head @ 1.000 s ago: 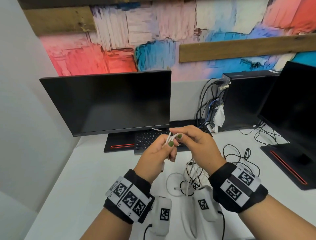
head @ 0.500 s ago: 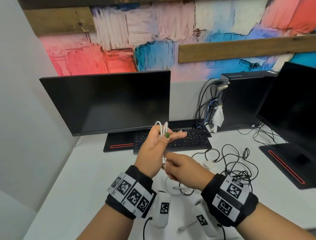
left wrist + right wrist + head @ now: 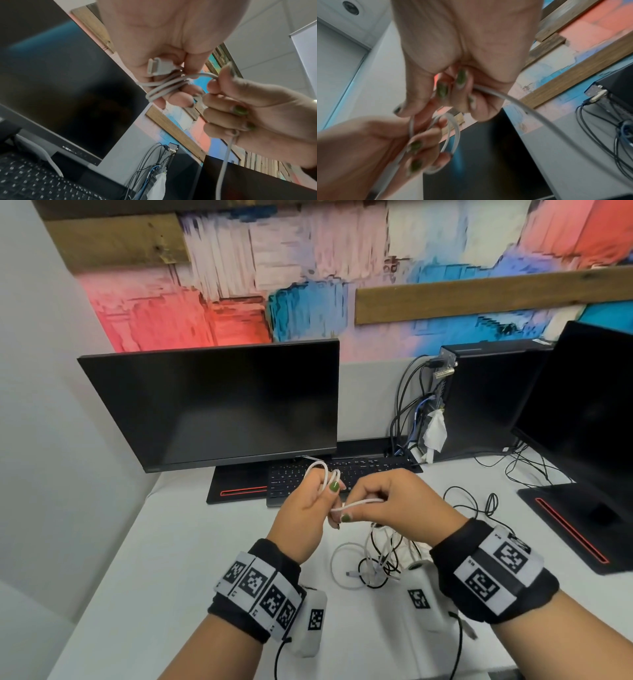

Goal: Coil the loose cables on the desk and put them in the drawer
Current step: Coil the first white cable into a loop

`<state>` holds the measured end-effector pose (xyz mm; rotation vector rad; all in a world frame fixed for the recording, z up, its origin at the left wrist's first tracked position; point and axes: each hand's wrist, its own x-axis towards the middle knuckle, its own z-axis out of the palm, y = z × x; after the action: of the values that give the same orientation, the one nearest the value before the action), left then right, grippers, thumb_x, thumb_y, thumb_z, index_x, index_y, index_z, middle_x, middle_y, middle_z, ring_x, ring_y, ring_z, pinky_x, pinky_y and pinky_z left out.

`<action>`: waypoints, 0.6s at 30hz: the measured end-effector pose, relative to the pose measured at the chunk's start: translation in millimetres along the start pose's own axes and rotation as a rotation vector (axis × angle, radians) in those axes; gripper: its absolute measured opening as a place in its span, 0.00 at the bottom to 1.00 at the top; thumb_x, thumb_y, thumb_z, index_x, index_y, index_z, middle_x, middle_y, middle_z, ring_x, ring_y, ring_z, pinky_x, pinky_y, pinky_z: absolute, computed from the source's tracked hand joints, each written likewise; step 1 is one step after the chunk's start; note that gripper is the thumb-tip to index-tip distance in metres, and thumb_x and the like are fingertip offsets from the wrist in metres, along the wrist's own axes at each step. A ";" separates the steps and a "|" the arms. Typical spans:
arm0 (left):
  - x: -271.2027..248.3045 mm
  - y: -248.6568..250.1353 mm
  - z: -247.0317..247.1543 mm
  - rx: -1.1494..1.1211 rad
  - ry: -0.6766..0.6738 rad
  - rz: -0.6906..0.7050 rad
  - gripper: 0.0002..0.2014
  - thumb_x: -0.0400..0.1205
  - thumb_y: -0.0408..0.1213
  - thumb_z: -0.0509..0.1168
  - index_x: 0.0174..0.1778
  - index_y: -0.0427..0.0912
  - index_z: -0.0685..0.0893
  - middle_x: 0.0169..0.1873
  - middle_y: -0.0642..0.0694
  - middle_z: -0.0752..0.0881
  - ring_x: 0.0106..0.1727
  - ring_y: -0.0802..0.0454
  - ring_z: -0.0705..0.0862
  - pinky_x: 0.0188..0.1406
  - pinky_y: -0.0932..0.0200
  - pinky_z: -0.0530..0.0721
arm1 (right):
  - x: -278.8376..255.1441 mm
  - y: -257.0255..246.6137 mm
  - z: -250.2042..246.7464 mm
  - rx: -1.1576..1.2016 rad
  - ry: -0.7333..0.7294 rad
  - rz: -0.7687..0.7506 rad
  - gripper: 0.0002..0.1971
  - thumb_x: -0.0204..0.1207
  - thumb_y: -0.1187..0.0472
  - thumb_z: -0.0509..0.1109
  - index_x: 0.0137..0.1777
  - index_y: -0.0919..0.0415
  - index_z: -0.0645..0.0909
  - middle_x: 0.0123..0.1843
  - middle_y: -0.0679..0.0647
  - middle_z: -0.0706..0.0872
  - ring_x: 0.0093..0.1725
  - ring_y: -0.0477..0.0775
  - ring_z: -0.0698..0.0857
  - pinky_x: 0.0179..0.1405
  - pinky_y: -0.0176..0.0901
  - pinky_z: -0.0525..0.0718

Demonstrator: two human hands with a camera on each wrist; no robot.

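A: Item 1, white cable (image 3: pixel 328 474): where's it sitting?
B: L hand (image 3: pixel 306 512) is pinching its loops w/ thumb + curled fingers; plug end inside that grip.
A: R hand (image 3: pixel 399 508)?
B: Fingers curling round the free run, just beside L; rest is trailing down to the desk (image 3: pixel 191 542) tangle

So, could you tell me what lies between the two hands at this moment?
In the head view, a short span of the white cable bridges the left hand and right hand; the left holds its loops, the right pinches the strand.
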<state>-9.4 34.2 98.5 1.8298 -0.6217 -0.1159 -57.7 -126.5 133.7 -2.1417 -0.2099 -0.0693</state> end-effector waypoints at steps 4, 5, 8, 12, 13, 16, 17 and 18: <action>-2.2 0.3 1.5 -0.093 -0.056 0.033 0.21 0.81 0.55 0.56 0.49 0.37 0.77 0.24 0.52 0.78 0.32 0.55 0.78 0.43 0.58 0.79 | 1.9 3.7 -12.2 0.002 0.046 -0.068 0.06 0.73 0.62 0.75 0.41 0.49 0.89 0.39 0.40 0.88 0.42 0.39 0.85 0.47 0.34 0.83; -2.4 0.9 1.8 -0.103 -0.066 0.045 0.20 0.81 0.55 0.57 0.50 0.40 0.77 0.24 0.52 0.78 0.31 0.55 0.78 0.40 0.57 0.79 | 2.9 5.5 -13.2 0.028 0.075 -0.081 0.07 0.74 0.63 0.74 0.42 0.49 0.89 0.40 0.40 0.88 0.45 0.40 0.86 0.50 0.35 0.83; -3.1 3.6 4.4 -0.140 -0.090 0.066 0.15 0.85 0.52 0.54 0.49 0.43 0.77 0.23 0.53 0.77 0.29 0.55 0.76 0.36 0.62 0.78 | 7.0 12.6 -10.4 0.131 0.174 -0.097 0.09 0.73 0.65 0.74 0.43 0.47 0.87 0.42 0.49 0.89 0.47 0.50 0.87 0.54 0.47 0.86; -2.0 7.2 5.3 -0.210 -0.146 0.078 0.14 0.83 0.46 0.53 0.52 0.41 0.78 0.24 0.54 0.77 0.29 0.53 0.76 0.47 0.50 0.79 | 10.0 19.0 -6.2 0.246 0.314 -0.124 0.13 0.72 0.68 0.74 0.45 0.46 0.86 0.42 0.47 0.88 0.45 0.47 0.87 0.48 0.39 0.85; -1.5 8.5 4.1 -0.233 -0.161 0.078 0.14 0.83 0.45 0.53 0.53 0.39 0.78 0.25 0.53 0.78 0.29 0.53 0.76 0.46 0.49 0.79 | 10.2 19.1 -5.0 0.239 0.319 -0.135 0.14 0.73 0.69 0.73 0.45 0.46 0.87 0.43 0.45 0.88 0.46 0.45 0.87 0.49 0.37 0.84; 0.0 11.6 0.6 -0.292 -0.174 0.070 0.13 0.83 0.42 0.54 0.52 0.37 0.78 0.27 0.52 0.80 0.28 0.53 0.75 0.41 0.54 0.77 | 10.6 20.7 2.7 0.256 0.293 -0.126 0.15 0.78 0.68 0.68 0.51 0.46 0.88 0.48 0.43 0.88 0.53 0.47 0.87 0.56 0.43 0.84; 0.1 12.6 0.7 -0.319 -0.171 0.063 0.12 0.83 0.42 0.54 0.51 0.37 0.77 0.27 0.51 0.80 0.28 0.53 0.76 0.40 0.56 0.77 | 10.3 21.7 5.7 0.267 0.294 -0.113 0.15 0.80 0.68 0.66 0.53 0.46 0.88 0.50 0.44 0.89 0.54 0.48 0.87 0.59 0.45 0.84; 0.2 13.4 1.5 -0.347 -0.162 0.056 0.11 0.83 0.41 0.54 0.49 0.38 0.77 0.28 0.50 0.82 0.28 0.53 0.77 0.39 0.57 0.77 | 10.1 23.6 8.6 0.275 0.298 -0.097 0.17 0.81 0.68 0.63 0.56 0.46 0.87 0.51 0.45 0.89 0.55 0.47 0.87 0.60 0.45 0.84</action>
<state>-14.6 30.0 110.2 1.4757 -0.7169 -0.3175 -43.8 -130.7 110.8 -1.8201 -0.1389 -0.3906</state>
